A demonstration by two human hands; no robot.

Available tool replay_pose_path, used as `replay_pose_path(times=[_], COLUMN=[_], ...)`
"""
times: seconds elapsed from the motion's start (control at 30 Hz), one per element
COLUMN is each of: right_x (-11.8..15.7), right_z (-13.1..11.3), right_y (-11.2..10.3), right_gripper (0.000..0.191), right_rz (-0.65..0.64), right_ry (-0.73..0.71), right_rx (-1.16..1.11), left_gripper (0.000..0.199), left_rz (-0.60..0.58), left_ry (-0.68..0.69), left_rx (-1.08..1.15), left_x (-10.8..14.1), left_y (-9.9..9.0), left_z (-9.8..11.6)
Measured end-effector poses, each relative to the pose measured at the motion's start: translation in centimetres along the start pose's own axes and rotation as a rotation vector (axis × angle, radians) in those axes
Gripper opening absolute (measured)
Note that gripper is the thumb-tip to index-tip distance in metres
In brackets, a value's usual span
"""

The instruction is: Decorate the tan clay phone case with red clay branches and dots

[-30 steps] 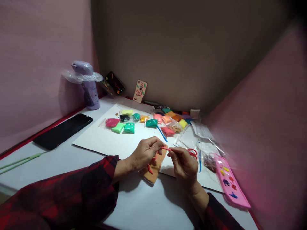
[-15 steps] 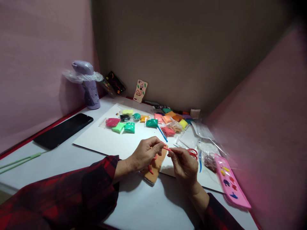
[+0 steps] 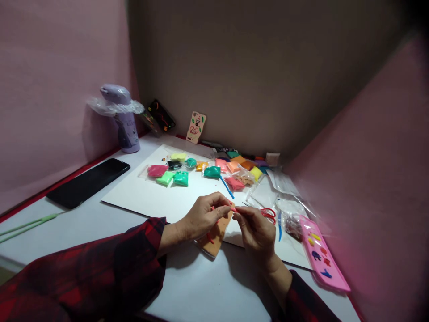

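Observation:
Between the fingertips of both hands is a thin strip of red modelling clay [image 3: 233,209]. My left hand [image 3: 204,216] pinches its left end, and my right hand [image 3: 257,230] pinches the right end. Below them lies a phone case [image 3: 217,235] covered in tan clay, its lower edge past the white board. Red clay pieces [image 3: 210,238] rest on the tan surface, partly hidden by my left hand. Just behind my right hand are red-handled scissors [image 3: 269,214]. A blue clay tool [image 3: 227,187] lies on the board beyond my hands.
Several bags of coloured clay [image 3: 181,179] spread over the white board [image 3: 134,197]. A black phone [image 3: 89,182] and a purple bottle [image 3: 126,127] stand at left. On the right lies a pink case [image 3: 323,255] with small figures. Decorated phone cases [image 3: 196,127] lean on the back wall.
My right hand has moved slightly left, closer to my left hand, and less of the red clay strip shows between them. The rest is unchanged.

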State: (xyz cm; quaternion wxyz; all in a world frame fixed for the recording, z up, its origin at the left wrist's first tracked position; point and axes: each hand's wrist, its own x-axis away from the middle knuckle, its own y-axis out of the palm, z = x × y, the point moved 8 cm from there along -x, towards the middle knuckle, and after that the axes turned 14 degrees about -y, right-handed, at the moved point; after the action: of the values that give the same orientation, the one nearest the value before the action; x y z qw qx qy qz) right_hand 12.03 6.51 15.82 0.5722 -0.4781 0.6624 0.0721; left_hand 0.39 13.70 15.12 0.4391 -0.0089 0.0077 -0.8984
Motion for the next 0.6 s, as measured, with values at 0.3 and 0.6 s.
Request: replay_pose_path(times=[0.3,0.6], right_x=[0.1,0.4], right_z=[0.0,-0.1], right_y=[-0.4,-0.1], right_gripper=[0.016,0.012], right_rz=[0.035,0.012], right_ry=[0.007,0.021], right_rx=[0.018,0.018], left_gripper=[0.017,0.019], left_rz=[-0.075,-0.098], left_ry=[-0.129,-0.259], left_rx=[0.197,0.334], left_x=[-0.7,-0.4], left_y=[0.4,0.8], left_z=[-1.8,-2.8])
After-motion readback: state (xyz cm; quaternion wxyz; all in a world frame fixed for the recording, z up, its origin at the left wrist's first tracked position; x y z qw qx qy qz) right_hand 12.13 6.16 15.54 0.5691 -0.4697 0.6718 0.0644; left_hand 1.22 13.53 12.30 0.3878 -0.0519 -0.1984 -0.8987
